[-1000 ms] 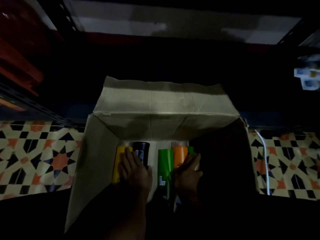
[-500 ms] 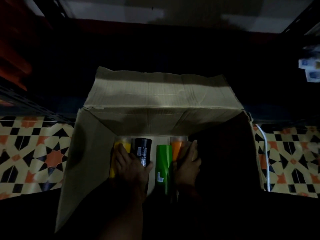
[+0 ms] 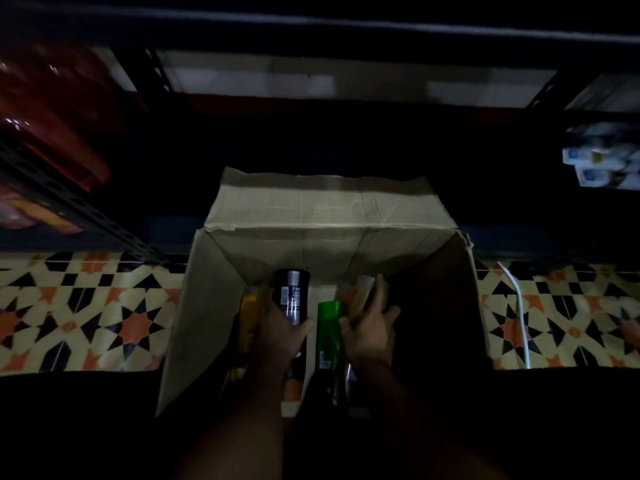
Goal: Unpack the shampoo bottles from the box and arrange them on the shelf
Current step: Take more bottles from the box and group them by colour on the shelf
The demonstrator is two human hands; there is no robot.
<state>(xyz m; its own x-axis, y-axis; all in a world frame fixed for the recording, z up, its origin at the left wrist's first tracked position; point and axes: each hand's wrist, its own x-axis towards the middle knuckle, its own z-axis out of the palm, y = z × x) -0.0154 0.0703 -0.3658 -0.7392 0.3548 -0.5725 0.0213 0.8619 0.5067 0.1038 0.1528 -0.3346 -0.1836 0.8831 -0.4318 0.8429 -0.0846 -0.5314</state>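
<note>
Reaching into the cardboard box (image 3: 214,306), the left hand (image 3: 282,332) has its fingers clamped on a black bottle (image 3: 291,297); the right hand (image 3: 370,329) grips an orange bottle (image 3: 362,294) beside a green bottle (image 3: 329,327) inside.

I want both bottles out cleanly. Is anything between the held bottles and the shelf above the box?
Nothing visible blocks them. The left hand grips the black bottle, the right hand the orange bottle; the box is open toward the shelf.
</note>
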